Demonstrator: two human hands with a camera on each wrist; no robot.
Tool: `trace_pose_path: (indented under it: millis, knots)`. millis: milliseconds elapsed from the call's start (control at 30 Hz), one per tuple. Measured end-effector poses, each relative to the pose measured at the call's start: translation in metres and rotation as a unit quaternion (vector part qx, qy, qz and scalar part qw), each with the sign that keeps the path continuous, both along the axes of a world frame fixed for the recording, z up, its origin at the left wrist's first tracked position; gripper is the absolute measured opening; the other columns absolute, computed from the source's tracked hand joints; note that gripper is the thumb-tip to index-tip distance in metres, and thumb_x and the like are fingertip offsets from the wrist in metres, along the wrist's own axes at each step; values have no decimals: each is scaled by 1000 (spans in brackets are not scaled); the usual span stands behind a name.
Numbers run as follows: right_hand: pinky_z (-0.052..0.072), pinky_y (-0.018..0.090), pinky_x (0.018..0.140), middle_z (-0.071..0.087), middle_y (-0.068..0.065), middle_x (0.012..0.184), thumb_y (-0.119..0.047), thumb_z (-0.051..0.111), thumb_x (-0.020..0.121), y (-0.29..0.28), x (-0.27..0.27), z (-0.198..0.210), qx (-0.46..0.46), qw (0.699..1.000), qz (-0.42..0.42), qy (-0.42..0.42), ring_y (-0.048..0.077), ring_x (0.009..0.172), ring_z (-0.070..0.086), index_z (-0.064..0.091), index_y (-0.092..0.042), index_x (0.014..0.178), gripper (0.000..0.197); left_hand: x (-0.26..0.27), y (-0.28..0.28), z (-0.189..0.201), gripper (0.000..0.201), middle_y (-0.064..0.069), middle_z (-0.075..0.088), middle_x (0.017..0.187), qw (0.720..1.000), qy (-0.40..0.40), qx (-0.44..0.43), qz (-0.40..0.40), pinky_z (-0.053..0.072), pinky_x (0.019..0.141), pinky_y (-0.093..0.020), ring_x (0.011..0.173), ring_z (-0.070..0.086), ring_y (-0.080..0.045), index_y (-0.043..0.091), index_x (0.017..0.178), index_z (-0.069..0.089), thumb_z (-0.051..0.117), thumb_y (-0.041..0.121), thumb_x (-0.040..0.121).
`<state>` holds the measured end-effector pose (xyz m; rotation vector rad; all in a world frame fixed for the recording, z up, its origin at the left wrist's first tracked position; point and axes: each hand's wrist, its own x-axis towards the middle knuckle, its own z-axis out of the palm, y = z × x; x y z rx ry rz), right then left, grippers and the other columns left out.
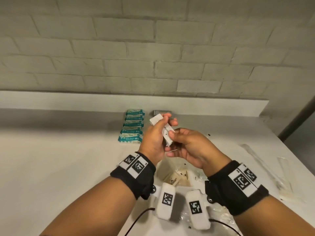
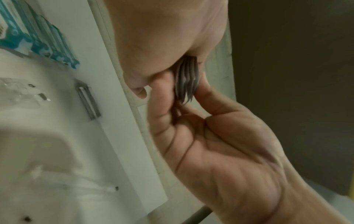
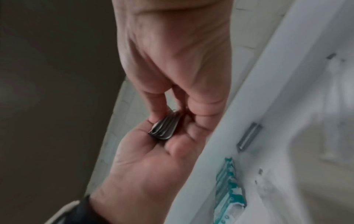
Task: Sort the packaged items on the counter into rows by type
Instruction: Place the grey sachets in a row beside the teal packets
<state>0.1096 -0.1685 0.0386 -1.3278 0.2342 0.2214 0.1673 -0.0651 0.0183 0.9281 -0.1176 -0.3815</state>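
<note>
Above counter (image 1: 68, 159), both hands pinch sachets (image 1: 166, 132).

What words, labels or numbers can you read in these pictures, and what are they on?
"thpast", a cut-off fragment: on the white sachets held by the left hand and right hand.
Teal packets: print too blurred to read.
Beige packets: logo too small to read.
Wristbands: square code markers only, no words.
</note>
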Motion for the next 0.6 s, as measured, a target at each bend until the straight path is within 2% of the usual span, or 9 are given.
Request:
trace_pose_path:
  millis: [33,100,167,233,333,400,467,533,600]
  knots:
    - [57,28,53,63,16,75,-11,59,92,-2,7,-4,7,1000,-15,0,20,58,63,59,0,97,12,4,-1,-5,14,0,66,76,1000,2,16,-10,52,62,-27,70,64,-15,18,90,60,48,20,97]
    - [57,26,51,64,17,74,-9,61,91,-12,21,-13,-18,999,-30,5,19,55,63,59,-1,93,8,19,1,-19,14,-4,66,85,998,-4,60,-29,49,68,-31,74,62,-18,13,96,62,57,25,93]
    - [56,25,49,63,16,72,-8,61,91,-26,36,-24,-57,997,-32,32,19,54,63,60,-1,92,7,38,6,-31,35,-10,63,94,991,-18,125,-39,47,75,-31,84,60,-22,3,112,59,65,27,86]
    - [56,25,46,62,15,69,-8,62,91,-41,56,-33,-95,992,-28,74,18,51,63,60,-1,91,7,62,13,-35,46,-12,63,108,980,-23,197,-30,48,78,-29,92,61,-20,2,127,51,66,19,87]
    - [55,29,50,62,12,66,-11,65,89,-59,88,-43,-181,974,-5,139,18,51,63,60,-3,89,10,100,20,-27,31,-3,65,106,930,-100,351,-38,50,78,-22,96,60,-18,12,116,57,67,17,87]
    - [55,30,51,63,12,62,-16,67,88,-66,110,-47,-243,954,19,175,19,49,63,60,-5,87,14,123,19,-19,32,6,64,106,862,-171,473,-58,46,72,-18,96,60,-14,21,114,60,71,21,83]
    - [55,26,47,63,13,64,-17,67,89,-67,129,-49,-279,942,42,184,16,43,63,60,-6,87,13,139,15,-15,47,6,62,123,776,-237,576,-100,44,82,-20,107,59,-13,24,125,58,73,24,81]
    - [58,29,54,64,15,72,-14,64,91,-64,148,-51,-316,930,70,177,17,48,65,61,-6,96,10,151,6,-14,56,3,55,135,664,-323,656,-159,43,94,-25,118,55,-16,24,134,52,72,27,81]
    - [59,36,67,65,18,78,-12,59,94,-62,166,-54,-360,913,95,166,23,59,66,61,-5,106,14,161,-5,-20,58,-1,51,140,553,-385,707,-213,38,100,-26,125,51,-20,19,137,49,69,32,85]
